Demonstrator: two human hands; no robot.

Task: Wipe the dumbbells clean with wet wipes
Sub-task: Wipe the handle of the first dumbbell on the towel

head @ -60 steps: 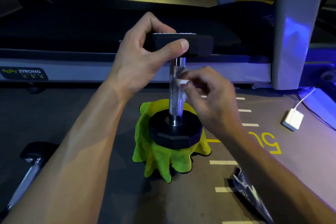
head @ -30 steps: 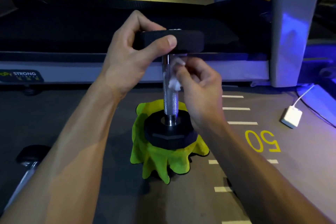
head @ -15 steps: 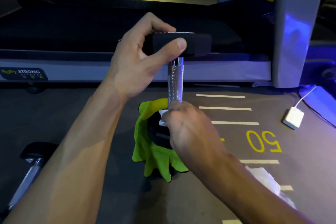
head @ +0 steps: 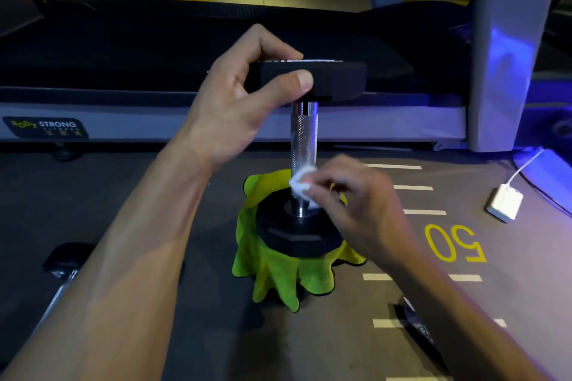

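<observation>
At seven o'clock a second black-headed dumbbell [head: 62, 269] lay behind the forearm, while centrally the right hand [head: 356, 210] pinched a white wet wipe [head: 301, 182] against the upright black-and-chrome dumbbell [head: 304, 145] on a yellow-green cloth [head: 278, 275], its top clasped by the left hand [head: 238, 102], a white charger [head: 505, 202] at three o'clock, a grey treadmill [head: 387, 125] beyond.

Upright dumbbell [head: 305, 145] on green cloth [head: 278, 275], left hand [head: 241, 102] gripping top, right hand [head: 356, 204] pinching wipe [head: 300, 182] against handle

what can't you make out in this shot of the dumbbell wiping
Head view only:
- Second dumbbell: cut off by the left edge and the left forearm.
- Dark packet: mostly behind the right forearm, print unreadable.
- Right hand and wet wipe: motion-blurred.
- Yellow cloth: its middle is under the upright dumbbell.
</observation>
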